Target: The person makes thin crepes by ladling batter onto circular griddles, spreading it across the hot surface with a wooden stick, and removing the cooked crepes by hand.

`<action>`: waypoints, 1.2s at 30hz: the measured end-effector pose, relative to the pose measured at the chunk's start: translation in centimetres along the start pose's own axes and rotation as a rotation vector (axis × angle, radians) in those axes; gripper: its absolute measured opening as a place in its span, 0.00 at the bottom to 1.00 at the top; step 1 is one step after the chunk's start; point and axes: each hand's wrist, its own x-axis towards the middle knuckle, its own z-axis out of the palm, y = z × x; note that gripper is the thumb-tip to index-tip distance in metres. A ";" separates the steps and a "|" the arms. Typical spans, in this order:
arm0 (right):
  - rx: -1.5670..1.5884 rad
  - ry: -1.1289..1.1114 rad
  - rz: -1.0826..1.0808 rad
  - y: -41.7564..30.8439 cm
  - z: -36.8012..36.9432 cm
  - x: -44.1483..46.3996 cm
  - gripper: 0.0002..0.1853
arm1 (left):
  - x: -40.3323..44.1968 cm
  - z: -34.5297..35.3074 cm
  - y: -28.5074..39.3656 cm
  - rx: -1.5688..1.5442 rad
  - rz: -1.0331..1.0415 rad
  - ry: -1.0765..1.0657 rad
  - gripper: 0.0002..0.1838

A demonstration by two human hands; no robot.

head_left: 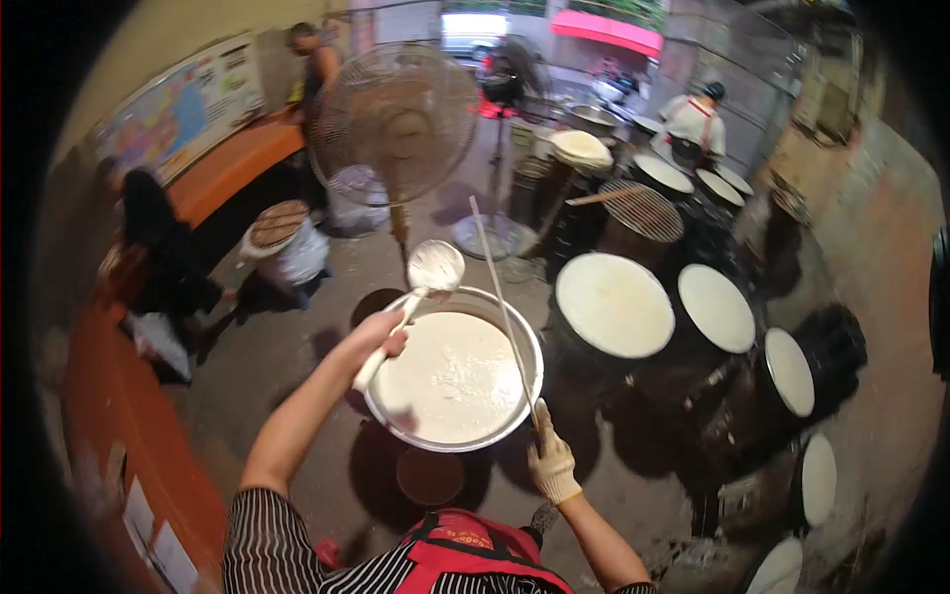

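Note:
My bare left hand is closed round the handle of a ladle, whose batter-coated bowl is raised over the far left rim of a big metal pot. Pale batter fills much of the pot. On the right, my right hand, in a whitish glove, grips the lower end of a long thin stick. The stick slants up and away across the pot's right side, its far tip beyond the rim.
Round griddles with pale batter discs curve along the right. A stack of flatbreads, a wire rack and a standing fan are ahead. One person is at the far griddles; others are at left by an orange bench.

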 end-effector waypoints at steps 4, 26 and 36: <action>-0.015 0.190 0.305 -1.3 -0.7 -7.2 0.33 | 4.0 1.7 -0.3 -0.058 -0.307 -0.015 0.13; -0.392 1.367 1.039 -29.6 -3.9 -47.9 0.18 | -31.9 56.4 -19.4 1.188 0.046 -1.883 0.12; 0.092 1.866 1.170 -30.5 -7.4 -56.3 0.29 | -46.1 59.3 -33.4 1.185 0.359 -2.089 0.11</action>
